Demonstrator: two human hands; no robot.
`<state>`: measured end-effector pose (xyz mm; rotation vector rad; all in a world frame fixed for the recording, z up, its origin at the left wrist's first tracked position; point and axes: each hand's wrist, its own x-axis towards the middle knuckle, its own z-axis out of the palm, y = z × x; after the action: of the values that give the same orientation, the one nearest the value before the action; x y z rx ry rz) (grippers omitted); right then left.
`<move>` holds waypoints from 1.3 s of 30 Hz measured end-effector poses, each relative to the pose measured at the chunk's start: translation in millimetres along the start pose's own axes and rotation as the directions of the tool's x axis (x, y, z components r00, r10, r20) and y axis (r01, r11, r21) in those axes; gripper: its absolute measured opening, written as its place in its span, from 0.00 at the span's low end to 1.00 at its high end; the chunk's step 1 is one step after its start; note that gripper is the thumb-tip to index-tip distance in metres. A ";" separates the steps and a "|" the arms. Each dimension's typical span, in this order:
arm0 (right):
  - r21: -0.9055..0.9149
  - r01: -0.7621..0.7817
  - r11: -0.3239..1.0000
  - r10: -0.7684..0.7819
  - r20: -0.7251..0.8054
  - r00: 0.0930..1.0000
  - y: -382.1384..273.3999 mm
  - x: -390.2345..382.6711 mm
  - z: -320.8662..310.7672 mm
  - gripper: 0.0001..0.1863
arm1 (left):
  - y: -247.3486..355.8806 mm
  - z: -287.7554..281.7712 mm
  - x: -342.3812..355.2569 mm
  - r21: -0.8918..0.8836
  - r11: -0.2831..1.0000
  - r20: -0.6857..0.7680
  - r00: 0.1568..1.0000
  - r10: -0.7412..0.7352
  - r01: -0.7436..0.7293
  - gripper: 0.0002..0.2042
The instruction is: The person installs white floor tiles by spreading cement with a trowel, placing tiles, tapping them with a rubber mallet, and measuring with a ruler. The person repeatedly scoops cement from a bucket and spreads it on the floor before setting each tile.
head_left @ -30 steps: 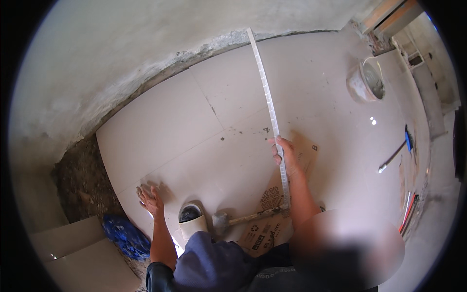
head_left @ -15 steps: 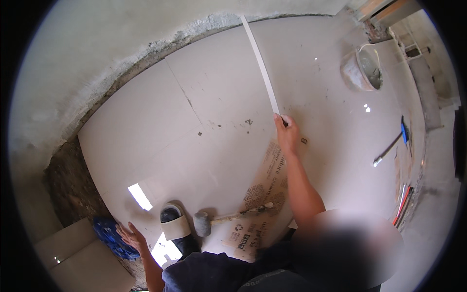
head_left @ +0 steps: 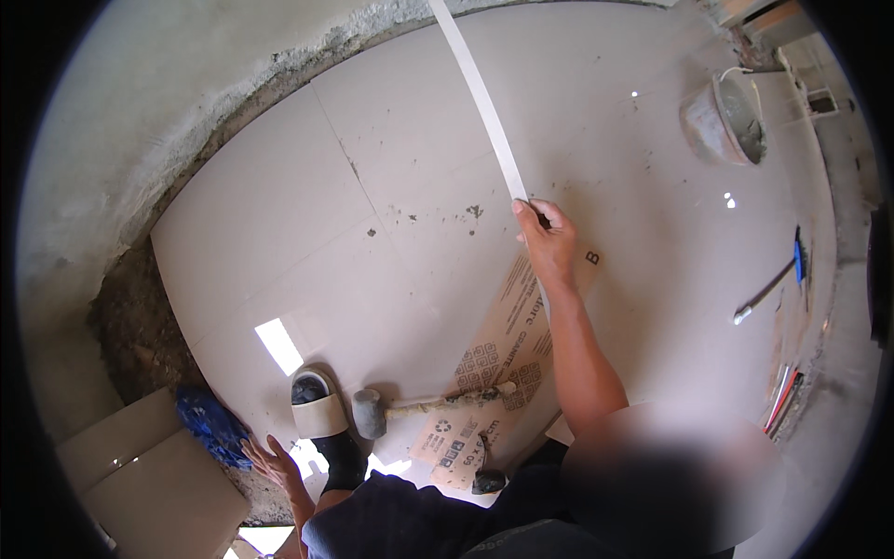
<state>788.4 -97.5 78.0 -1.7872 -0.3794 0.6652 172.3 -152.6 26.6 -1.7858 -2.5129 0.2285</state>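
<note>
My right hand is closed round the near end of a long, flat white strip. From there the strip slants away over the pale floor tiles, its far end overlapping the foot of the wall. Low on the left, my left hand has its fingers spread and holds nothing. It is close beside a blue plastic bag; whether they touch I cannot tell. Between my arms a mallet with a grey head lies with its handle across a flat piece of brown printed cardboard.
A bucket of grey mix stands at the far right. Nearer lies a blue-and-black long-handled tool. My slippered foot is left of the mallet. Bare dirt borders the tiles at left, beside stacked tiles. A rough wall runs behind.
The view has shifted a little. My right hand and the strip sit slightly farther left over the tiles. My left hand has come slightly right and lower, its fingers still spread.
</note>
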 end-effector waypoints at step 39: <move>-0.882 0.154 0.445 -0.399 -0.042 0.916 117.2 145.7 -128.5 0.22 | -31.8 -3.9 -2.1 0.026 0.999 0.048 0.998 0.035 -0.036 0.27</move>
<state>973.1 -150.3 -42.7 -2.6532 -0.9507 -0.0818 143.7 -164.5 35.3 -1.8377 -2.4987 0.3074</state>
